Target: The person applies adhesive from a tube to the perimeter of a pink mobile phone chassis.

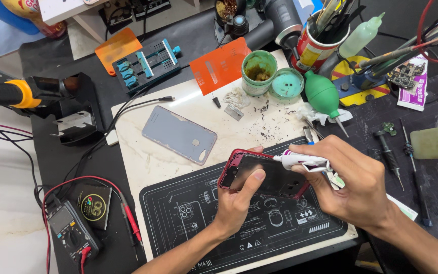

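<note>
The phone (267, 175), red-framed with a dark face, is held tilted above the black mat (239, 223) near the front of the table (143, 152). The left hand (239, 200) grips the phone from below, thumb pressed on its face and fingers wrapped behind the frame. The right hand (353, 185) is closed around a white tube (302, 161), whose tip touches the upper edge of the phone. The two hands are close together, joined only through the phone and tube. Behind the phone, a grey back cover (179, 134) lies flat on the white board, well apart from both hands. Further back stand a green jar (258, 71), its lid (287, 83) and a green blower (324, 96). An orange card (220, 65) leans near the jar. A multimeter (72, 231) with red leads lies at the left front of the table.
</note>
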